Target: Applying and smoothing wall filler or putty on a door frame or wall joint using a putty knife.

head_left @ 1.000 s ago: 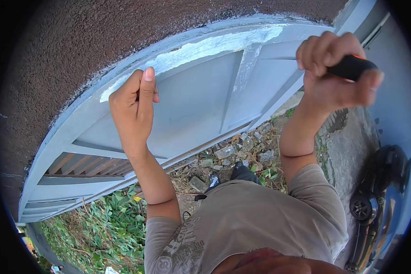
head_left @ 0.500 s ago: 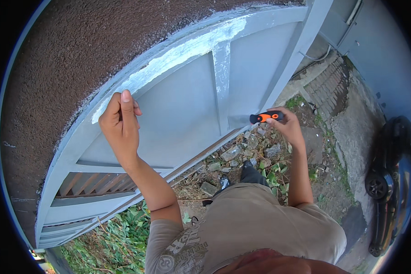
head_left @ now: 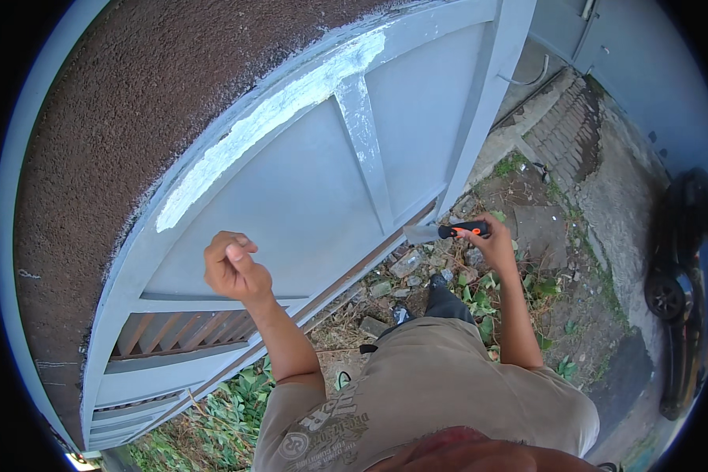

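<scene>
The right hand (head_left: pixel 494 242) is held low to the person's right, with its forearm running nearly straight up from the sleeve and the elbow only slightly bent. Its fingers and thumb close around the black-and-orange handle of a flat-bladed scraper (head_left: pixel 462 230), gripping it near the butt end, so the thin grey blade points left toward the lower edge of a pale blue-grey framed panel (head_left: pixel 283 212). The left hand (head_left: pixel 237 267) is raised in front of that panel, its forearm slanting up and to the left; the fingers curl inward into a loose fist, the thumb lying along them. It is below the lower end of a brushed-looking bright white patch (head_left: pixel 267 122) on the panel's curved upper rail, and apart from it.

The inside of the left hand is hidden, so whether it holds anything cannot be told. The right palm and part of the handle's butt are covered by the fingers. The blade blends with the pale edge behind it, and whether its tip touches there is hard to make out. A dark car (head_left: pixel 680 295) at the far right fades into the black lens rim.
</scene>
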The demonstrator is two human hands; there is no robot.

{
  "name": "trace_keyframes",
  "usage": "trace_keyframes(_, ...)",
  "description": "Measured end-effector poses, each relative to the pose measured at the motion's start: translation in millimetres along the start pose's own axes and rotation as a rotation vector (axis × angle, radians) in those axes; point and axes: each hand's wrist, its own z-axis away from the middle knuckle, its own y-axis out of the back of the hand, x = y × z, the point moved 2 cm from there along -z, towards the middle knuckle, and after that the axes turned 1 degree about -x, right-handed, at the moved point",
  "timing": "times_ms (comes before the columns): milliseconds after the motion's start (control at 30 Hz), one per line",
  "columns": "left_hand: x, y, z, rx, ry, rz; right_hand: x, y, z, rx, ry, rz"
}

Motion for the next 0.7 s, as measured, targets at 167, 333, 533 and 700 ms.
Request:
trace_keyframes(167, -11.2, 42.7, -38.8, 0.272, -0.218, -0.057, 12.4, 5.1, -49.9, -0.18, 0.104, -0.482)
trace_keyframes(333, -18.5, 65.4, -73.3, 0.341, -0.34, -0.125, -37.9, -15.9, -61.1, -0.263, -0.007, -0.633)
trace_keyframes(533, -35.6, 80.1, -90.8, 0.345, -0.347, -0.075, -224.0, 27.6, -79.2, 0.017, 0.848, -0.762)
trace_keyframes(700, -51.4, 84.4, -89.0, 0.353, -0.391, -0.039, -364.3, 82.3, -32.8, 0.012, 1.44, -0.87)
